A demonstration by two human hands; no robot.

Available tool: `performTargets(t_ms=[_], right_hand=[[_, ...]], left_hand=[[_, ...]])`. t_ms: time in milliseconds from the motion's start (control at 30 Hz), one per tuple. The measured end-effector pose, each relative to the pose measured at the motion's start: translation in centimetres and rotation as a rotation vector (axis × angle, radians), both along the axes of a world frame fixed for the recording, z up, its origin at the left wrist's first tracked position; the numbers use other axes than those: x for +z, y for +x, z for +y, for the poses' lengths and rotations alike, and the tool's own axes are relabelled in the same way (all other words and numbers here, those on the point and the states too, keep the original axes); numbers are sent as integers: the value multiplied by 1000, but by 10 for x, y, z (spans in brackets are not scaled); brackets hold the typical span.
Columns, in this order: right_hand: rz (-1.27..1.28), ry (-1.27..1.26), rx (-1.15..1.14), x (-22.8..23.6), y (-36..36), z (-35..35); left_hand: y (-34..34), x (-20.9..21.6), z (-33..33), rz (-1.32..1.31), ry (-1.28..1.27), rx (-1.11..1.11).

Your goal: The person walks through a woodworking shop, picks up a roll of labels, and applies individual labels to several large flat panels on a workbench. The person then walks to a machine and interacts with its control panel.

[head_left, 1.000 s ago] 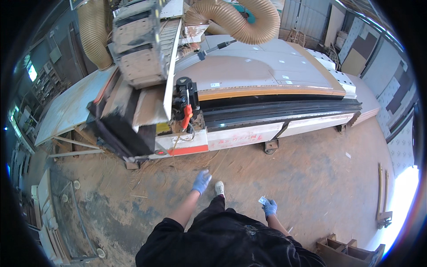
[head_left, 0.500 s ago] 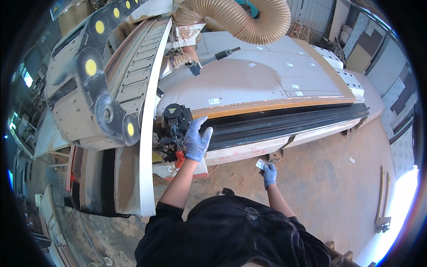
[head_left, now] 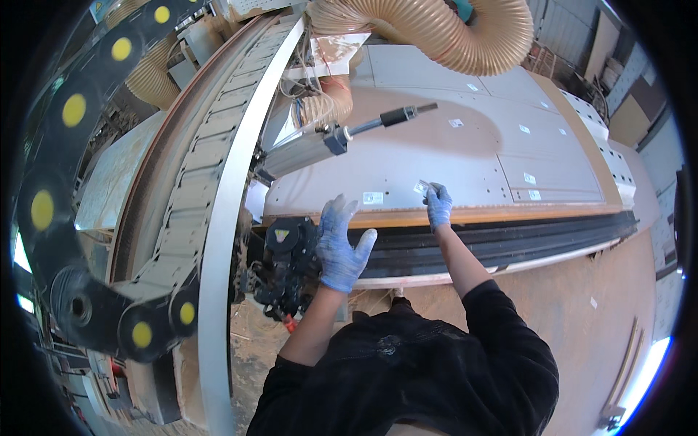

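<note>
Left hand (head_left: 342, 247), blue-gloved, fingers spread; right hand (head_left: 439, 207), blue-gloved, apart from it, pinched on small label (head_left: 421, 187) at its fingertips; grey panel (head_left: 436, 156) beyond both hands; black motor (head_left: 282, 237) just left of left hand

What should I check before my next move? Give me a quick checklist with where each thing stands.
1. Right hand holding the small white label: ok, it is pinched at the fingertips.
2. Left hand free: ok, open with nothing in it.
3. Blue gloves on both hands: ok.
4. Label touching the pale grey panel: cannot tell; it shows over the panel, but any gap is unclear.
5. Left hand clear of the black motor-like unit: cannot tell; they meet in this view.
6. Cable drag chain at rest: cannot tell from one moment.
</note>
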State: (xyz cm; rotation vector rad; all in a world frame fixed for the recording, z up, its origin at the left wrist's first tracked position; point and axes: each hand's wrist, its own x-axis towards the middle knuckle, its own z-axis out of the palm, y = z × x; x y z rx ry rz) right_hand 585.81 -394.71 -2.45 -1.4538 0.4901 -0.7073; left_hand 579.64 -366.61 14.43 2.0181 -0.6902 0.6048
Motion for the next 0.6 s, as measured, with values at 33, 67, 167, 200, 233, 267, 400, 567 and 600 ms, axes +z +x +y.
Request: performTargets(t_ms=[33,67,167,200,233,267,400,567,600], right_hand=[[63,-20,-2,1,24,-9],[88,-23,12,1,49,-19],[193,-77,26,-14,104,-43],[224,-92,34,-19,124,-51],[210,-137,7,-27,142,-56],[198,-169,-12,-34,159,-60],[126,-250,-5,-51,228,-76],[270,-545,-26,-49,301,-79],[264,-499,-5,-49,314,-78]], left_hand=[[13,8,-13,4,24,19],[28,16,-27,8,46,36],[74,36,-70,-82,145,68],[88,42,-84,-94,157,80],[102,47,-97,-92,183,70],[116,50,-109,-85,206,52],[159,43,-143,-9,315,46],[169,18,-101,-52,211,91],[164,16,-87,-69,130,138]])
